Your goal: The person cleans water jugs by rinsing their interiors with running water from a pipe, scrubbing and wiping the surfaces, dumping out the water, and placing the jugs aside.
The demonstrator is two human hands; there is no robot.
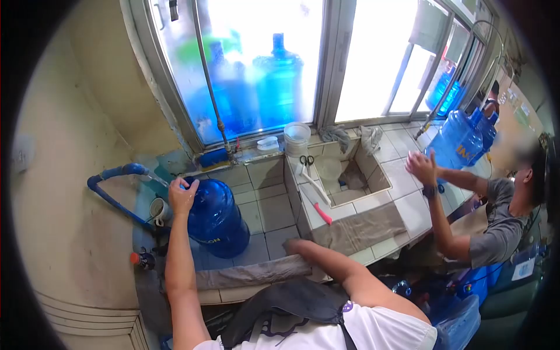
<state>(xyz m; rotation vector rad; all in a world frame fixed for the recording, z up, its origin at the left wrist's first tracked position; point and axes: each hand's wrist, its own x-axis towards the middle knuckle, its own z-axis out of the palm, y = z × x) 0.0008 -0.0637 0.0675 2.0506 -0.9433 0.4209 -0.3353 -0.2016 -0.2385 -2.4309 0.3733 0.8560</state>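
Observation:
A large blue water bottle [220, 224] stands on the tiled basin floor at the left. My left hand [182, 197] is at its top, fingers curled and closed at the neck, beside the bent blue pipe [119, 170]. Water seems to run from the pipe's end near my fingers. My right hand [294, 247] rests low at the basin's inner edge, close to the grey cloth [256, 273] on the front ledge; its fingers are too dark and blurred to read. A white mug [158, 211] sits left of the bottle.
A small tiled sink [373, 175] holds a bowl; scissors [306, 160] and a pink-handled brush [322, 213] lie on its rim. A white bucket [297, 139] stands behind. At the right, a co-worker [496, 216] raises both hands near blue bottles [456, 140]. A red-capped bottle [142, 259] is far left.

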